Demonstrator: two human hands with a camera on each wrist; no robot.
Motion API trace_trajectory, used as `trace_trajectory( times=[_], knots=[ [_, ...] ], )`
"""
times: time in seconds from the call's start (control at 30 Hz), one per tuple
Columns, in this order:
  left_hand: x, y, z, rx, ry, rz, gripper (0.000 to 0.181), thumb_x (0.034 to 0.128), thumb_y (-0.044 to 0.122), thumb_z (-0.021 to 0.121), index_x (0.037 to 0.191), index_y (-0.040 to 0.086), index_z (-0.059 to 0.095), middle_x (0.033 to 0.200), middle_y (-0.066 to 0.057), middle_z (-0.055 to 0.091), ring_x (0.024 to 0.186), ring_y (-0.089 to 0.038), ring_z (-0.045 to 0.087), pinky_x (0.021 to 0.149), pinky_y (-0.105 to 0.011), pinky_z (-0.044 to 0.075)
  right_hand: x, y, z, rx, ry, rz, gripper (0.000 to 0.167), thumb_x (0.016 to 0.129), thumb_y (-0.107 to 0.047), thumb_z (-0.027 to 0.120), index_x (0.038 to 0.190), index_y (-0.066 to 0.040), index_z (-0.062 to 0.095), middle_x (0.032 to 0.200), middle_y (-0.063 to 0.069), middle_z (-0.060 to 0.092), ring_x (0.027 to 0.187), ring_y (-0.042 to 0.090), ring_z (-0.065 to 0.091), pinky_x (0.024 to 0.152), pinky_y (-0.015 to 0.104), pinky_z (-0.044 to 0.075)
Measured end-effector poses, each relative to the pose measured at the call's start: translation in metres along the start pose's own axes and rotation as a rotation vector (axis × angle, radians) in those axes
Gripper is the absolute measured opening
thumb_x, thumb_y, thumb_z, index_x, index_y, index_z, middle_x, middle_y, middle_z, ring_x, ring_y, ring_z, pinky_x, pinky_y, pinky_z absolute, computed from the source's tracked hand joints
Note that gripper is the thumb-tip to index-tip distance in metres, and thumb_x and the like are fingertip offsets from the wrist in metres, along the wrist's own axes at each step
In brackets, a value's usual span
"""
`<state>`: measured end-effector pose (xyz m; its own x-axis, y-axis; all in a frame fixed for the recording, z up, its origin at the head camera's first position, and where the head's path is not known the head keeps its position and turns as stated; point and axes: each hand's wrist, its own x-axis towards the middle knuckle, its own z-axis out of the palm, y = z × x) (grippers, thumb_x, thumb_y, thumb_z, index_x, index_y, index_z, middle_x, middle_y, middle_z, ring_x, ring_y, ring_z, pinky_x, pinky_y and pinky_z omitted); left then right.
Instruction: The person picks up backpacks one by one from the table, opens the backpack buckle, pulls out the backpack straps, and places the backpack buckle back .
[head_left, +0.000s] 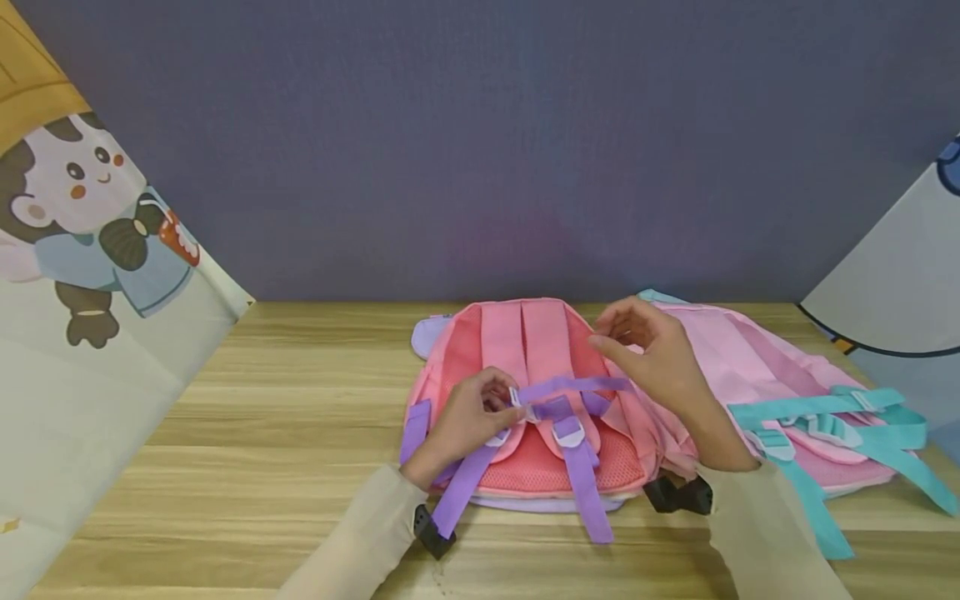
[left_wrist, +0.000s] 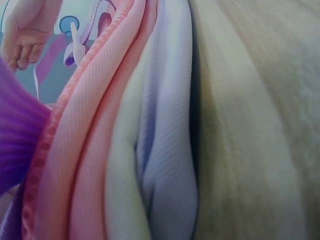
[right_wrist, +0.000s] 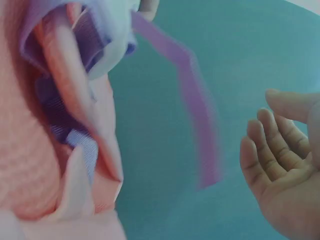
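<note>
A coral-pink backpack (head_left: pixel 491 333) lies with its shoulder straps facing up, purple webbing crossing between them. In the head view my left hand (head_left: pixel 468 412) pinches a small white buckle (head_left: pixel 516 398) on the purple chest strap (head_left: pixel 562 384). The strap's free end reaches right, and in the right wrist view this purple strip (right_wrist: pixel 197 105) hangs loose in the air. My right hand (head_left: pixel 660 354) is raised over the bag's right side, fingers loosely bent, holding nothing. The right wrist view shows that hand (right_wrist: pixel 285 170) apart from the strip. Left fingertips are partly hidden.
Beside it on the right lies a light pink backpack (head_left: pixel 712 333) with teal straps (head_left: pixel 892 433), close to my right forearm. Both rest on a wood-grain table (head_left: pixel 300 433). A dark panel (head_left: pixel 480 150) stands behind, with printed sheets (head_left: pixel 112 375) at the sides.
</note>
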<state>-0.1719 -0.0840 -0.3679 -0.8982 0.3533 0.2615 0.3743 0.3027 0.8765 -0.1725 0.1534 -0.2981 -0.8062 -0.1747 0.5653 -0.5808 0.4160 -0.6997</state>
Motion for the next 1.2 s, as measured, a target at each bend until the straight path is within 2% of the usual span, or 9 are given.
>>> trace_trajectory(
  times=[0.13, 0.27, 0.37, 0.5, 0.7, 0.97, 1.2],
  knots=[
    [0.0, 0.001, 0.0, 0.016, -0.001, 0.003, 0.021, 0.08, 0.004, 0.072, 0.097, 0.003, 0.061, 0.083, -0.012, 0.063, 0.066, -0.009, 0.056, 0.057, -0.02, 0.047, -0.001, -0.002, 0.009, -0.009, -0.065, -0.052, 0.023, 0.079, 0.006, 0.071, 0.099, 0.003, 0.06, 0.086, 0.002, 0.063, 0.078, 0.008, 0.06, 0.074, 0.015, 0.05],
    [0.0, 0.002, 0.001, 0.02, -0.003, 0.002, 0.021, 0.0807, 0.005, 0.072, 0.098, 0.003, 0.061, 0.084, -0.013, 0.063, 0.065, -0.009, 0.056, 0.057, -0.02, 0.047, -0.003, 0.002, 0.028, -0.059, -0.218, -0.032, 0.031, 0.079, 0.001, 0.073, 0.107, 0.001, 0.059, 0.097, 0.013, 0.066, 0.09, 0.021, 0.064, 0.083, 0.032, 0.053],
    [0.0, 0.002, 0.0, 0.011, -0.006, 0.001, 0.021, 0.0813, 0.005, 0.072, 0.099, 0.002, 0.06, 0.085, -0.013, 0.063, 0.065, -0.01, 0.056, 0.057, -0.02, 0.047, -0.008, 0.006, 0.042, -0.103, -0.333, 0.011, 0.038, 0.079, -0.005, 0.075, 0.114, -0.002, 0.059, 0.107, 0.014, 0.066, 0.1, 0.028, 0.063, 0.088, 0.043, 0.052],
    [0.0, 0.002, 0.0, -0.001, -0.009, -0.004, 0.023, 0.0821, 0.003, 0.071, 0.102, 0.002, 0.06, 0.088, -0.014, 0.063, 0.067, -0.01, 0.056, 0.058, -0.02, 0.048, -0.013, 0.011, 0.056, -0.104, -0.415, 0.018, 0.044, 0.079, -0.011, 0.077, 0.118, -0.005, 0.058, 0.111, 0.009, 0.066, 0.105, 0.026, 0.063, 0.09, 0.043, 0.051],
    [0.0, 0.001, 0.001, 0.012, 0.007, -0.009, 0.024, 0.0819, 0.003, 0.071, 0.103, 0.002, 0.059, 0.091, -0.013, 0.063, 0.07, -0.008, 0.056, 0.061, -0.018, 0.047, -0.017, 0.015, 0.066, -0.149, -0.43, -0.005, 0.042, 0.079, -0.015, 0.077, 0.116, -0.013, 0.058, 0.111, 0.001, 0.066, 0.106, 0.02, 0.063, 0.091, 0.041, 0.051],
    [0.002, -0.001, 0.001, -0.009, 0.013, 0.026, 0.028, 0.0816, 0.002, 0.071, 0.104, -0.001, 0.056, 0.091, -0.017, 0.065, 0.072, -0.01, 0.058, 0.062, -0.02, 0.049, -0.017, 0.018, 0.067, -0.121, -0.397, 0.013, 0.033, 0.079, -0.011, 0.076, 0.109, -0.012, 0.061, 0.101, 0.0, 0.067, 0.097, 0.017, 0.064, 0.088, 0.037, 0.051],
    [0.0, 0.0, 0.001, -0.002, -0.019, -0.003, 0.02, 0.0828, 0.0, 0.069, 0.099, 0.0, 0.058, 0.087, -0.015, 0.064, 0.066, -0.01, 0.056, 0.057, -0.019, 0.048, -0.015, 0.019, 0.06, -0.14, -0.42, 0.037, 0.025, 0.08, -0.013, 0.076, 0.103, -0.013, 0.066, 0.095, -0.002, 0.067, 0.088, 0.013, 0.057, 0.081, 0.029, 0.049]
  ],
)
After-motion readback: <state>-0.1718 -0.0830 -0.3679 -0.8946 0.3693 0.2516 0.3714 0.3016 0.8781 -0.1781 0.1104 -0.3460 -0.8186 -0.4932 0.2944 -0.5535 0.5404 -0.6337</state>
